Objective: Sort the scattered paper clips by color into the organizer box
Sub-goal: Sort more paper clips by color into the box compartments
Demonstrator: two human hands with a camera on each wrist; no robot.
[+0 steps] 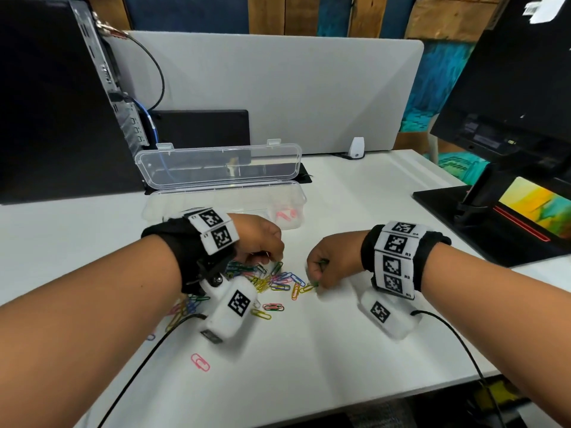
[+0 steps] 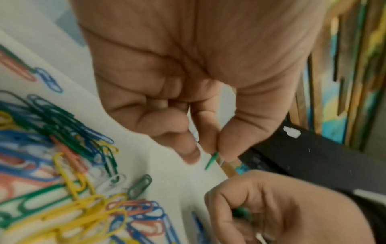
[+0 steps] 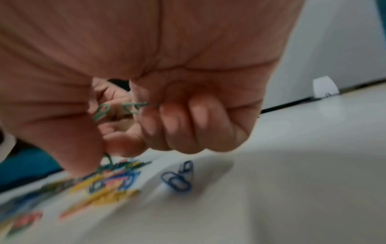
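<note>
Sorting barely begun: pink paper clips (image 1: 285,215) lie in the organizer box (image 1: 301,193); left hand (image 1: 258,239) and right hand (image 1: 332,264) each pinch green paper clips (image 3: 117,109) above the heap (image 1: 265,281) on the desk (image 1: 355,193).

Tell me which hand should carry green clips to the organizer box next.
Probably the right hand: its curled fingers already hold several green clips. The left hand pinches only one green clip above the pile. The organizer box lies open beyond both hands.
</note>
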